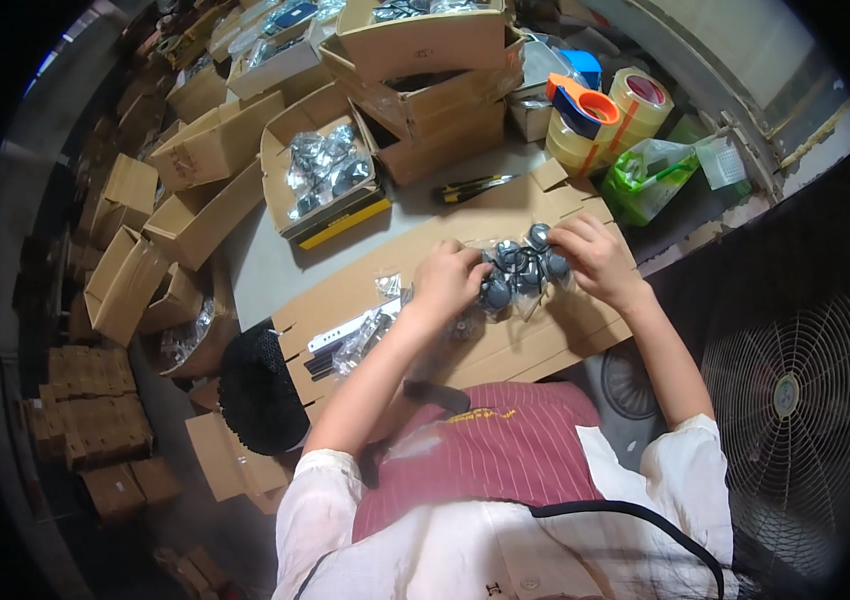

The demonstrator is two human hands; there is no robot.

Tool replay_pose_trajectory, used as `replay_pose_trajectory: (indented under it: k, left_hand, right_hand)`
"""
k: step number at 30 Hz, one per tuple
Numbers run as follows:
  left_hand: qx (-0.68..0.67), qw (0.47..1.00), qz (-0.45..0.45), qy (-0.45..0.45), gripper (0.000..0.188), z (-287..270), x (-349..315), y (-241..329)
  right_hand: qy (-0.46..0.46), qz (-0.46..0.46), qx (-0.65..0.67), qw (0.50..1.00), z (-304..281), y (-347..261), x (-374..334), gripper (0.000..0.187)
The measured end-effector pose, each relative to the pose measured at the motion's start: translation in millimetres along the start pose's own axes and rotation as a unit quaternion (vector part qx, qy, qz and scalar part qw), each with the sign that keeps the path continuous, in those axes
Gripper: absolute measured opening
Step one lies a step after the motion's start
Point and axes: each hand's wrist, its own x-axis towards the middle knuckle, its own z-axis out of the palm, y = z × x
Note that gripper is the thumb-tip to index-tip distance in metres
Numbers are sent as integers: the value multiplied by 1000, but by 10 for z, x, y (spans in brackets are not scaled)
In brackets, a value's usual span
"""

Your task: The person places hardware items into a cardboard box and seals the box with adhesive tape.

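In front of me lies a clear plastic bag of dark grey round parts [495,292] that look like caster wheels, over a flat cardboard sheet [575,325]. My left hand [448,280] is closed on the left side of the bag, fingertips pinched at its edge. At the other end, my right hand [593,256] has its fingers bent onto the bag, close to a round part. Beside my left forearm lie a white slotted metal strip [337,337], a few black strips [319,366] and clear bags of small parts [363,342].
An open carton of bagged parts [330,170] stands at the far left. Behind the sheet lies a yellow-black utility knife [475,188]. Tape rolls [635,100], an orange tape dispenser [585,103] and a green-white bag [648,180] stand back right. A fan [790,400] is at right.
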Motion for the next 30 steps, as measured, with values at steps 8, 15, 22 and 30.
replay_pose_trajectory:
  k: [8,15,22,30]
  left_hand:
    - [67,997,28,-27,23,-153,-275,-211]
    - [85,996,4,-7,14,-77,-279,-246]
    - [48,989,-121,-75,20,-140,-158,-208]
    - [-137,955,-229,-132,25,-309,-31,-333]
  right_hand:
    - [-89,-42,-14,995,754,-14,8,30]
    - [-144,-70,-113,981,835,-138,-13,28]
    - [-159,-11,-86,983,835,-173,-81,27]
    - [-144,-37,-111,983,784,-240,-140,30]
